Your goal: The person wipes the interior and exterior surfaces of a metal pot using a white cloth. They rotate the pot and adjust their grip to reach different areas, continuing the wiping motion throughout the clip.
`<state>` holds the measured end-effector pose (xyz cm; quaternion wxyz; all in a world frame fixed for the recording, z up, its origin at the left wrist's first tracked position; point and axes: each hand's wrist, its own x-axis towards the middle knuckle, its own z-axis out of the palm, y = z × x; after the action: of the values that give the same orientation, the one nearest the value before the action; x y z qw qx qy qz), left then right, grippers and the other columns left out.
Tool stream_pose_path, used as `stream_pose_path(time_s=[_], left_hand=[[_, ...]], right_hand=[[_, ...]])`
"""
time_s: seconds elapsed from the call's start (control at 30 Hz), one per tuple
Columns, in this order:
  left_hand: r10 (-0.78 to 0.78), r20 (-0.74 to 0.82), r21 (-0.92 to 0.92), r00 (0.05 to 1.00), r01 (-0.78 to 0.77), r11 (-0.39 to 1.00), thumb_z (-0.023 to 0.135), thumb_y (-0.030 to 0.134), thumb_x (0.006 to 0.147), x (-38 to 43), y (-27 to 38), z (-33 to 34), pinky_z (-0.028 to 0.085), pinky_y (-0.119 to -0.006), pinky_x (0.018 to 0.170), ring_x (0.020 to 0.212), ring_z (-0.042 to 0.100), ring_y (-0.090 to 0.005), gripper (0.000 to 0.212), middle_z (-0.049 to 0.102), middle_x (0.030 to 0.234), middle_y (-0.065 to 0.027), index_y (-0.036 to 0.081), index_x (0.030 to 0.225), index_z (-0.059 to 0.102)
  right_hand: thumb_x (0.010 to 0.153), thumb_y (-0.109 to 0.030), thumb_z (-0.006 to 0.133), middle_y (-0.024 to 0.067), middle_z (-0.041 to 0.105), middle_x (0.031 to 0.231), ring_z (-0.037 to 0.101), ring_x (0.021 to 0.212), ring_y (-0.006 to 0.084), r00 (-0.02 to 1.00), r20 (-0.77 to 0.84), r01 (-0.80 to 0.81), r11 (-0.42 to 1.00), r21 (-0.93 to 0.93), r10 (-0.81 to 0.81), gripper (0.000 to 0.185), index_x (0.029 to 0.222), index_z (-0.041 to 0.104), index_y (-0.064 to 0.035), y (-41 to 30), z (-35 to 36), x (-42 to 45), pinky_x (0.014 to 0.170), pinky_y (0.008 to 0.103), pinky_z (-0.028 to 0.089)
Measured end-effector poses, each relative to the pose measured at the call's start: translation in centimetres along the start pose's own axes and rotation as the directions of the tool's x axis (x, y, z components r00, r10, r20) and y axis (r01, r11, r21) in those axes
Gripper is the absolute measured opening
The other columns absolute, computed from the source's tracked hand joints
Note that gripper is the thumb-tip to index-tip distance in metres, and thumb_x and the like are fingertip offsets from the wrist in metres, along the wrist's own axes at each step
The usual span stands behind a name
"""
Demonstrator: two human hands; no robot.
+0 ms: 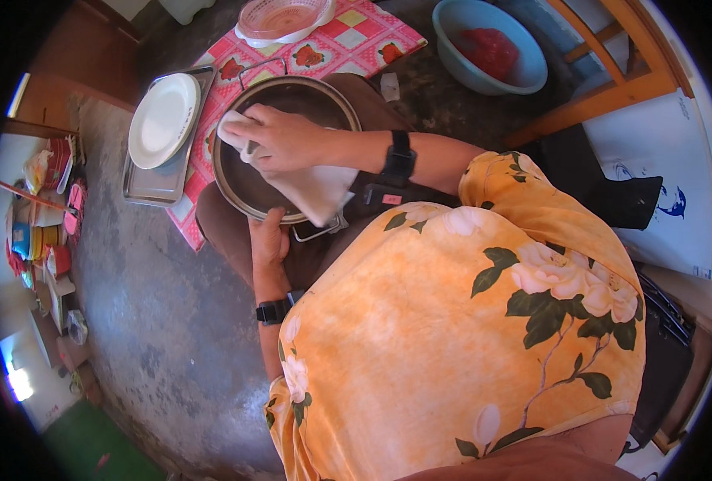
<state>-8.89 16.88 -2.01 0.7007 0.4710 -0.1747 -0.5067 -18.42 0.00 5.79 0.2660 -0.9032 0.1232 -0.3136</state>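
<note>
A round, shallow metal pan (308,96) with a dark inside and wire loop handles rests across the knees, beside the low table. My left hand (269,234) grips its near rim, with the thumb over the edge. Inside the pan my right hand (290,138) is closed on a pale cloth (317,186). Part of the cloth bunches beyond the fingers, and the rest hangs over the pan's near right side. The cloth and the right forearm hide part of the pan's bottom.
A pink patterned tablecloth (344,57) covers the low table. On its left, a white oval plate (163,120) lies on a metal tray (151,186). A pink basket (284,15) stands farther back. At right are a blue basin (482,78) and a wooden frame (650,78).
</note>
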Motion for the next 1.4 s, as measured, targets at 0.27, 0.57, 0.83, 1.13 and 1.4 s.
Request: stream_pose_path(time_s=[0.27, 0.57, 0.83, 1.13, 1.4], left_hand=[[-0.026, 0.026, -0.029, 0.999, 0.027, 0.999, 0.050, -0.011, 0.080, 0.0, -0.2, -0.7, 0.049, -0.037, 0.087, 0.100, 0.059, -0.0235, 0.047, 0.057, 0.114, -0.0082, 0.006, 0.123, 0.047], [-0.001, -0.026, 0.091, 1.000, 0.003, 0.996, 0.050, -0.011, 0.076, 0.3, -0.4, -0.6, 0.044, -0.033, 0.093, 0.110, 0.052, -0.0220, 0.057, 0.052, 0.121, -0.0094, 0.003, 0.131, 0.039], [0.100, -0.041, 0.077, 0.994, -0.097, 0.992, 0.047, -0.011, 0.077, -0.1, -0.8, -0.4, 0.046, -0.035, 0.093, 0.108, 0.055, -0.0233, 0.054, 0.054, 0.121, -0.0101, 0.002, 0.129, 0.040], [0.031, -0.010, 0.096, 0.999, -0.030, 0.995, 0.047, -0.011, 0.077, -0.4, -0.4, 0.0, 0.039, -0.035, 0.100, 0.116, 0.049, -0.0227, 0.061, 0.047, 0.129, -0.0099, 0.003, 0.135, 0.033], [-0.019, 0.003, 0.120, 1.000, 0.018, 0.993, 0.052, -0.009, 0.080, -0.8, 0.4, 0.4, 0.045, -0.035, 0.093, 0.112, 0.052, -0.0215, 0.056, 0.051, 0.123, -0.0079, 0.005, 0.132, 0.037]], right_hand=[[0.071, -0.012, 0.066, 0.0105, 0.054, 0.098, 0.058, 0.085, 0.0279, 0.936, 0.171, 0.302, 0.952, 0.052, -0.306, 0.047, 0.117, 0.057, -0.0159, -2.8, 2.6, -0.8, 0.067, 0.0390, 0.050], [0.078, -0.018, 0.058, 0.0096, 0.057, 0.103, 0.058, 0.095, 0.0289, 0.969, 0.008, 0.238, 0.926, -0.292, -0.246, 0.032, 0.110, 0.060, -0.0156, -1.1, 2.8, 3.0, 0.072, 0.0457, 0.047], [0.073, -0.017, 0.065, 0.0183, 0.052, 0.113, 0.056, 0.101, 0.0328, 0.985, -0.147, -0.148, 0.892, -0.428, 0.093, 0.058, 0.127, 0.049, -0.0089, 1.1, -0.9, 1.4, 0.079, 0.0419, 0.049], [0.068, -0.022, 0.071, 0.0187, 0.052, 0.105, 0.058, 0.094, 0.0329, 0.932, -0.222, -0.353, 0.860, -0.369, 0.288, 0.060, 0.119, 0.047, -0.0011, 0.7, -2.6, 1.6, 0.071, 0.0415, 0.051], [0.076, -0.019, 0.064, 0.0148, 0.054, 0.104, 0.058, 0.090, 0.0306, 0.989, -0.067, -0.144, 0.966, -0.215, 0.133, 0.044, 0.115, 0.053, -0.0018, -3.0, 0.4, 1.3, 0.074, 0.0368, 0.049]])
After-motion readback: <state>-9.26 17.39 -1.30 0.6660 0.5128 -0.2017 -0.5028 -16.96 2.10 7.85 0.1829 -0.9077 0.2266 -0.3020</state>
